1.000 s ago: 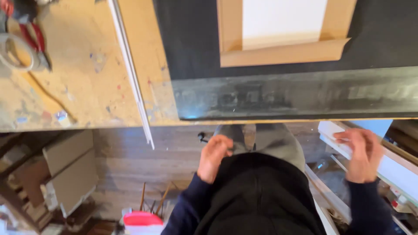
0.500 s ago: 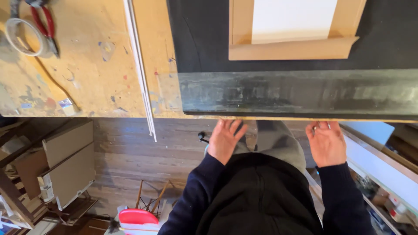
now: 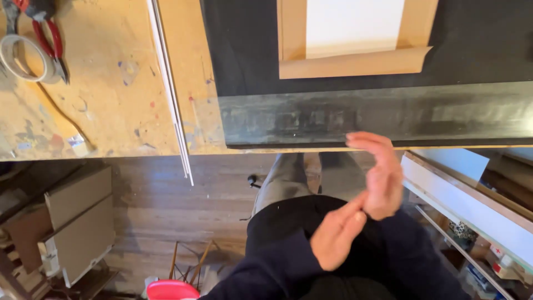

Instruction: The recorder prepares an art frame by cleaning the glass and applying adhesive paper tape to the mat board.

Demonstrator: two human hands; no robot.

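My left hand (image 3: pixel 335 238) and my right hand (image 3: pixel 378 173) meet in front of my body, just below the workbench edge. Both are flat, fingers extended, and the left fingertips touch the heel of the right palm. Neither holds anything. Nearest to them is a dark, glossy sheet (image 3: pixel 377 114) lying along the bench's front edge. Behind it, a brown paper frame (image 3: pixel 355 64) around a white sheet (image 3: pixel 354 25) rests on a black mat (image 3: pixel 244 50).
The paint-stained wooden benchtop (image 3: pixel 105 105) carries thin white strips (image 3: pixel 171 105) that overhang its front edge, a roll of tape (image 3: pixel 22 58) and red-handled pliers (image 3: pixel 50 41). Stacked boards (image 3: pixel 78 222) stand on the floor at left. White framed panels (image 3: pixel 466 205) lean at right.
Both hands have left the bench edge and come together in front of my body, the left fingertips now against the right palm. The view has shifted slightly.
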